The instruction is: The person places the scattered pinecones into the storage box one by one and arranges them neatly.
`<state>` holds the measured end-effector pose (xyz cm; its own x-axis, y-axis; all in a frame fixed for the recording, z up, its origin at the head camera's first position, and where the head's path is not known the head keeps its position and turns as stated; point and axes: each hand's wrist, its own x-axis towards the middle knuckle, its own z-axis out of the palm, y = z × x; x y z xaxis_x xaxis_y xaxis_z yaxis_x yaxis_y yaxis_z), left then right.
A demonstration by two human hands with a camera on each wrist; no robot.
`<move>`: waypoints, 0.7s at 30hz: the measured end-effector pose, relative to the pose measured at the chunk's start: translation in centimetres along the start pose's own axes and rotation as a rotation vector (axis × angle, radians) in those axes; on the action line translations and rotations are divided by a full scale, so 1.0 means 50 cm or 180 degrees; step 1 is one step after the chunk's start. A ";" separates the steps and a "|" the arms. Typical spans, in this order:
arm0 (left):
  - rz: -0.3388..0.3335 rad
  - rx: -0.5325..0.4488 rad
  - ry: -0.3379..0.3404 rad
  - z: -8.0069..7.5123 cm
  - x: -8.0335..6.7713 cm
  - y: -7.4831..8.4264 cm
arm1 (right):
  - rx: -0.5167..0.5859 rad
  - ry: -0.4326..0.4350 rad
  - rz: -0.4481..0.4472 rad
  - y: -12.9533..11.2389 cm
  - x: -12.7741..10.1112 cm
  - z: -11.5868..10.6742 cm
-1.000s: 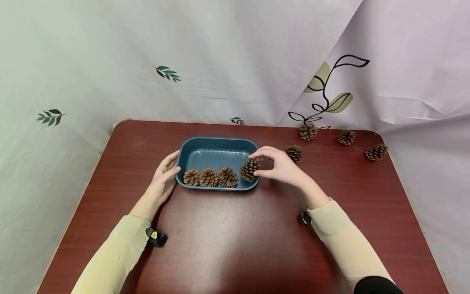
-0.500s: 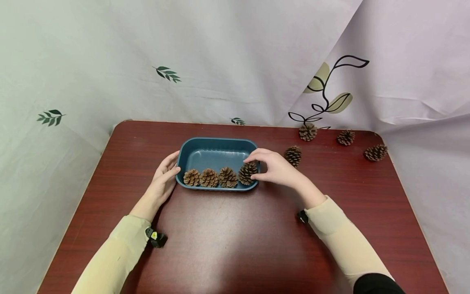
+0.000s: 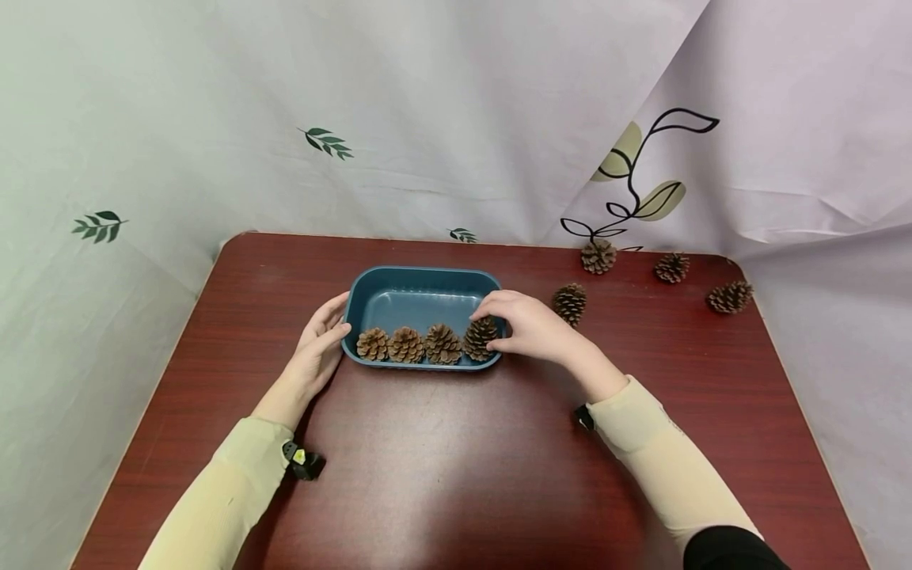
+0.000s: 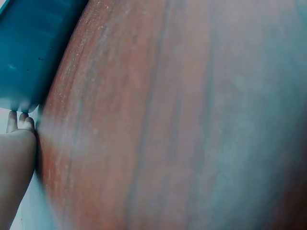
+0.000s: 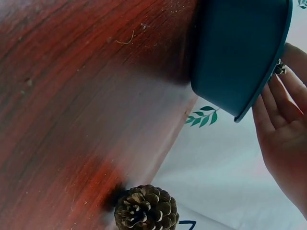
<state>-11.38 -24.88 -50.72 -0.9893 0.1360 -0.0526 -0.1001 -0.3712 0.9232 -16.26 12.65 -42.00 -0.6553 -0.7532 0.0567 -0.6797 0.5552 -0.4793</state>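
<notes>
The fourth pine cone sits at the right end of the row inside the blue tray, pinched by the right hand. The left hand rests relaxed against the tray's left wall. Four loose cones lie on the tabletop.

The right hand has brought its pine cone down from above the right rim of the blue tray and lowered it inside. The cone now sits on the tray floor at the right end of the row, just beside the third cone, with the fingers curled round it.
</notes>
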 end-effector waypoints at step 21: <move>-0.0022 0.0003 0.0008 0.001 -0.001 0.002 | -0.0202 -0.0284 0.0084 -0.008 0.017 0.009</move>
<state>-11.33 -24.86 -50.62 -0.9889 0.1361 -0.0598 -0.1067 -0.3695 0.9231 -16.39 11.65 -42.17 -0.6432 -0.7649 -0.0348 -0.6840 0.5943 -0.4230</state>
